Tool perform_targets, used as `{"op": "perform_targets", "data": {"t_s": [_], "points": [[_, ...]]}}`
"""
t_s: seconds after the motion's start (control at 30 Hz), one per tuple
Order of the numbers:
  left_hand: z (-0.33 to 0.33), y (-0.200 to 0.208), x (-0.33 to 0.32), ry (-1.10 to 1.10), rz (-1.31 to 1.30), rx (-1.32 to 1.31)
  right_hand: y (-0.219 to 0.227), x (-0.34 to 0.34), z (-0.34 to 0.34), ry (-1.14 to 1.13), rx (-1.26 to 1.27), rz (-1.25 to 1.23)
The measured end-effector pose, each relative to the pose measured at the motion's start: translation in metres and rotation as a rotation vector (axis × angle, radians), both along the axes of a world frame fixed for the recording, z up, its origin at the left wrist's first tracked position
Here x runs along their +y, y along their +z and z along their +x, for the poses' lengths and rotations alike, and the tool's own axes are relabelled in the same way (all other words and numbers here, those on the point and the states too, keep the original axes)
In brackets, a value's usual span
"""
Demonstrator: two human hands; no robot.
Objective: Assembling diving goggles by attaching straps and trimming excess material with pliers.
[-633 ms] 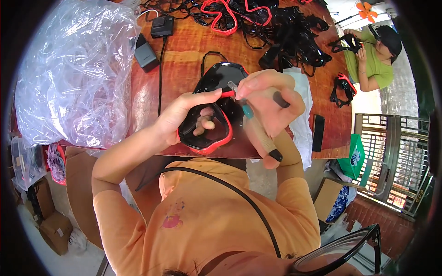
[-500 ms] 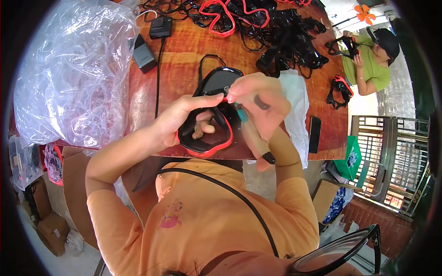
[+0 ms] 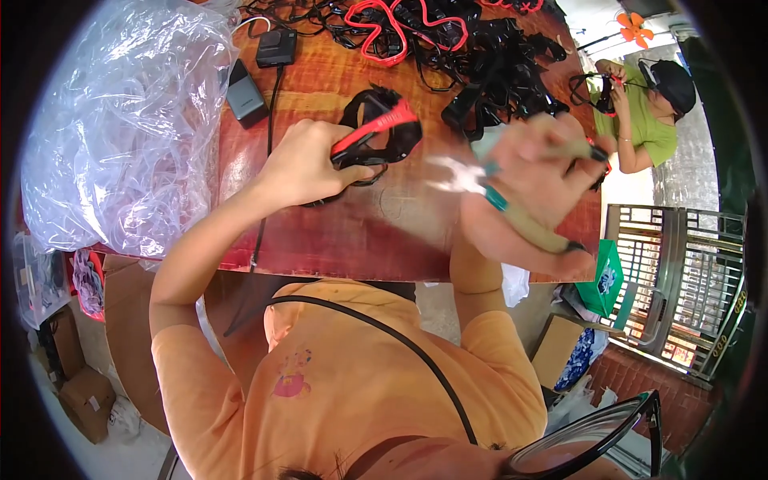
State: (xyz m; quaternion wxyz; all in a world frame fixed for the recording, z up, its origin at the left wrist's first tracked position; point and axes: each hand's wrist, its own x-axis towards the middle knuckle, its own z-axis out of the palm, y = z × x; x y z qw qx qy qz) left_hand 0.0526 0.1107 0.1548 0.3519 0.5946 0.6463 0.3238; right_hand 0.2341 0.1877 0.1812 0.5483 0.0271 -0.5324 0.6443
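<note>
My left hand (image 3: pixel 302 164) is closed around a black and red diving mask (image 3: pixel 382 132). The mask is tilted on its side above the table, its red edge facing up and its strap hanging near my wrist. To the right, apart from the mask, my right hand (image 3: pixel 532 188) grips a pair of pliers (image 3: pixel 462 176). Their metal jaws are spread and point toward the mask; the handles are teal near the pivot and pale further back, with dark ends. The right hand and the pliers are blurred by motion.
A heap of black masks (image 3: pixel 504 80) lies at the table's far right, with red frames (image 3: pixel 380 36) beside it. Large clear plastic bags (image 3: pixel 120 136) cover the left side. A grey box-shaped device (image 3: pixel 246 94) and a black camera-like device (image 3: pixel 277 48) stand nearby. A person in green (image 3: pixel 652 120) handles another mask.
My right hand and the pliers have pulled away to the right from the mask. My left hand has turned the mask on its side and raised it toward the far side of the table.
</note>
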Motion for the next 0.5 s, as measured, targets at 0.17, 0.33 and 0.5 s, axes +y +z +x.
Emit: {"op": "perform_targets", "data": {"t_s": [0.17, 0.33, 0.5], "points": [[0.008, -0.025, 0.003, -0.094, -0.027, 0.418, -0.029, 0.010, -0.021, 0.225, -0.108, -0.220], [0.009, -0.042, 0.003, -0.115, 0.031, 0.540, -0.068, -0.008, -0.050, 0.015, -0.077, -0.042], [0.007, -0.066, -0.001, -0.114, 0.094, 0.543, -0.076, -0.012, -0.053, 0.080, -0.169, -0.099]]}}
